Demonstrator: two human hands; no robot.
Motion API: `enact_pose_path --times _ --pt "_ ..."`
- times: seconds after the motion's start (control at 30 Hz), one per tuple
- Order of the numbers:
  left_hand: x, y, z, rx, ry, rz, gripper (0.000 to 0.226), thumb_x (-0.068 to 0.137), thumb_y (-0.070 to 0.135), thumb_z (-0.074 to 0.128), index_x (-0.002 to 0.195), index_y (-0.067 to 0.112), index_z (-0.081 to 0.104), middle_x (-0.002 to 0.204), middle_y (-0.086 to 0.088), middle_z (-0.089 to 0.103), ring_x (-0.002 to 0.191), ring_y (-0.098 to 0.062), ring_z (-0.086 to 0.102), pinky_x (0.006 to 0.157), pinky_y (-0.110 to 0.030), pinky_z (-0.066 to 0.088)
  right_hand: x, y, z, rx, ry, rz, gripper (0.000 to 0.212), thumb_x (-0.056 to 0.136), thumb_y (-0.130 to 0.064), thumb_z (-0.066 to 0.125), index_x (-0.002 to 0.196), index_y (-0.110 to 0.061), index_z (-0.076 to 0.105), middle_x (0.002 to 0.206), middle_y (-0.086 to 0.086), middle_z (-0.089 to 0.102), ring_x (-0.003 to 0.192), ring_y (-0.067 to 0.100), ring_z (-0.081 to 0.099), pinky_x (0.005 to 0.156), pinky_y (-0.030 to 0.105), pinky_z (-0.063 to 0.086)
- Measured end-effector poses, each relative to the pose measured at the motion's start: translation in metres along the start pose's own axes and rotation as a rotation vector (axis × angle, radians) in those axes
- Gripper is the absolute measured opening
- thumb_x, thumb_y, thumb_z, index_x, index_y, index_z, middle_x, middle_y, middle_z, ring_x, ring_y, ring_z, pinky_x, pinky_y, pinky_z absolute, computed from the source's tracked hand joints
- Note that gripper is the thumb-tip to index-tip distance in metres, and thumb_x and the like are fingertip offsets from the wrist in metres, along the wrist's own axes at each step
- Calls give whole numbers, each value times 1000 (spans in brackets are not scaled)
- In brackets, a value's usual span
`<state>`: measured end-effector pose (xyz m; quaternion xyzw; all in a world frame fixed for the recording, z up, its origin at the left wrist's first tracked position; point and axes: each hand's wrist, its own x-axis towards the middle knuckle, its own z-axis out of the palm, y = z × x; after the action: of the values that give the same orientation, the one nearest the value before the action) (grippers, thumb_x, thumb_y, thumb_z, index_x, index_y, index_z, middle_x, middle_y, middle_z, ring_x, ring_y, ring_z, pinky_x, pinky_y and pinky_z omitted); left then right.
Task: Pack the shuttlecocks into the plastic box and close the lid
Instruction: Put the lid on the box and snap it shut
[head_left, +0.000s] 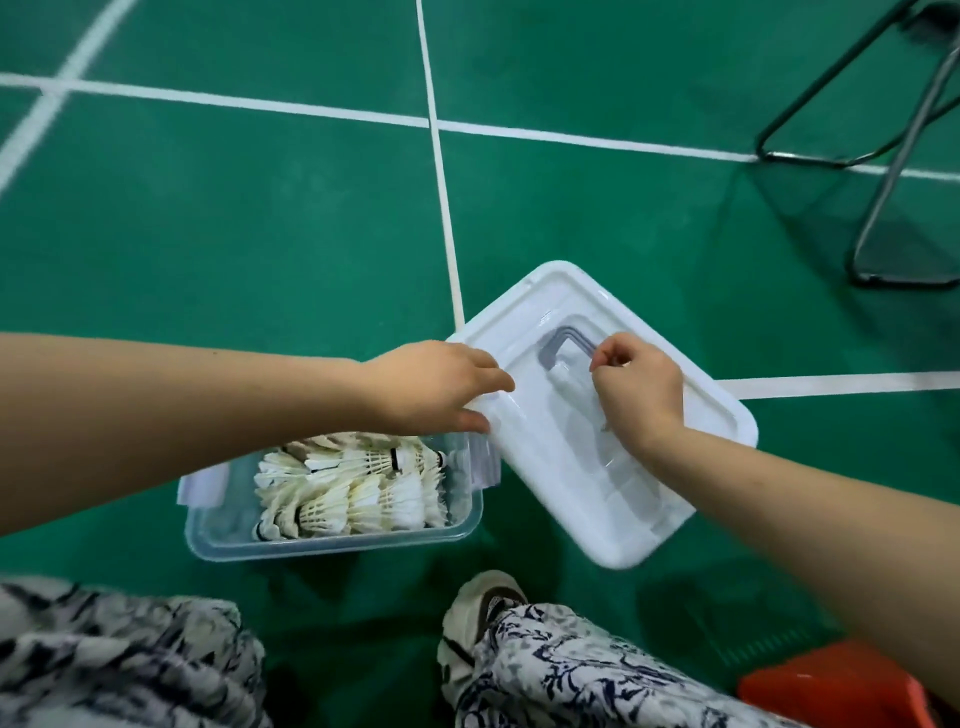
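Note:
A clear plastic box (332, 540) stands on the green floor, holding several white feather shuttlecocks (358, 488). Its white lid (566, 467) is off the box, tilted in the air to the box's right. My left hand (431, 387) grips the lid's left edge, thumb on top. My right hand (639, 389) is closed on the grey handle (563, 338) in the lid's recessed middle. The box's far right corner is hidden under the lid and my left hand.
White court lines (441, 171) cross the green floor. A black metal chair frame (883, 156) stands at the far right. An orange object (831, 686) lies at the bottom right. My patterned trouser legs and a shoe (478, 618) are just below the box.

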<state>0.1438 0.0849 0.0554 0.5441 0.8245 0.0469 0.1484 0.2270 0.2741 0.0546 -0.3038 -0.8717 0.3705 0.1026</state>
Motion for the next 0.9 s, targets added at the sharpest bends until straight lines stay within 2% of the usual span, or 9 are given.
enact_pose_path --times 0.07,0.17,0.3,0.4,0.5,0.6,0.67,0.77,0.9 --pt "-13 -8 -3 -5 35 -33 48 90 42 47 134 25 39 136 -1 46 122 -21 45 98 -32 37 -6 -15 14 70 -71 -21 24 69 3 43 59 -14 57 58 -6 50 61 21 47 59 43 54" --pt "-34 -21 -4 -41 101 -90 40 89 36 49 127 24 46 126 -2 52 115 -22 47 93 -32 38 -20 -31 43 98 -233 -91 35 68 7 45 51 -22 52 54 -7 49 54 14 43 52 24 39" --pt "-65 -41 9 -93 146 -222 26 87 34 52 108 18 51 105 -3 56 99 -23 51 74 -31 36 -34 -48 86 104 -464 -201 39 69 8 47 48 -25 51 53 -8 49 48 3 41 52 19 36" --pt "-88 -54 26 -155 165 -382 31 86 33 55 110 17 44 101 -1 57 87 -25 52 64 -30 30 -35 -59 115 105 -586 -264 41 71 8 49 48 -27 51 57 -9 51 53 3 43 58 18 37" --pt "-104 -67 41 -274 206 -522 39 85 30 56 117 16 38 96 -2 62 83 -31 56 68 -36 44 -32 -66 143 107 -682 -292 43 71 8 48 47 -28 52 52 -11 52 54 7 45 56 20 38" --pt "-116 -81 58 -300 117 -583 38 86 32 55 117 18 41 101 0 64 90 -27 58 71 -35 44 -31 -72 169 76 -783 -327 45 73 7 49 47 -29 52 45 -19 53 43 -1 45 46 9 32" --pt "-123 -85 70 -282 65 -579 33 87 33 52 115 18 43 106 -3 64 92 -28 58 70 -36 44 -31 -71 182 61 -843 -344 44 74 7 51 48 -29 51 43 -20 52 40 -2 45 42 7 30" --pt "-124 -89 85 -267 76 -587 36 88 34 50 119 19 39 110 -6 63 97 -30 57 67 -35 38 -26 -64 192 25 -872 -347 45 73 7 53 48 -31 50 44 -21 52 40 -2 45 44 9 30" --pt "-119 -94 95 -250 105 -600 40 88 34 51 122 18 38 115 -8 61 103 -31 56 76 -38 41 -21 -58 194 -57 -852 -468 41 74 2 55 54 -32 45 46 -15 50 46 4 45 48 18 33"
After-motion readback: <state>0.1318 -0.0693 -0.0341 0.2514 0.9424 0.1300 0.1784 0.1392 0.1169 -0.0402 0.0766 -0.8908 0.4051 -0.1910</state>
